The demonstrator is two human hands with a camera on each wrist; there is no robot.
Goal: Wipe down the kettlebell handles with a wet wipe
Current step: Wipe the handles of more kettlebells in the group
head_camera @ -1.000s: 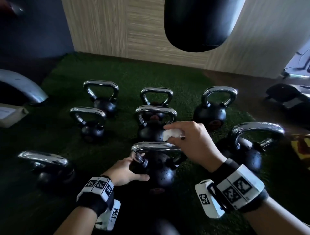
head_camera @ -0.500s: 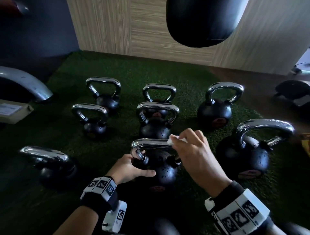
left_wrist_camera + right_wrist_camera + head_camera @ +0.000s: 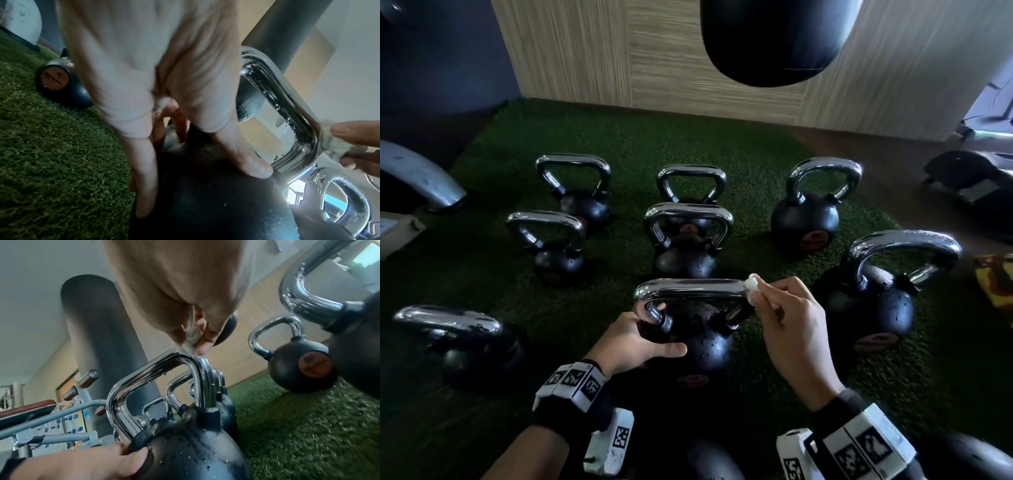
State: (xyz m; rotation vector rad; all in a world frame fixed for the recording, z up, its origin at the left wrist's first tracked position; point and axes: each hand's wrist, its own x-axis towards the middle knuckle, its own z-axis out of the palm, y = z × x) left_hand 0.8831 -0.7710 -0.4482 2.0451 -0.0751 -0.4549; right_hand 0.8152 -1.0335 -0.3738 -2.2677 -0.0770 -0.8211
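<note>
Nearest kettlebell (image 3: 698,346) upright on green turf (image 3: 619,144), near centre, among other kettlebells (image 3: 804,219). Chrome handle (image 3: 688,287) beaded with droplets. Right hand (image 3: 787,325) at the handle's right corner, thumb and fingertips (image 3: 202,345) pinching a small wadded wet wipe (image 3: 751,286) against the chrome. Left hand (image 3: 626,342) cupping the black ball's left side, fingers (image 3: 144,170) pressed together, thumb spread across its front. Black punching bag (image 3: 777,37) hanging at far centre.
</note>
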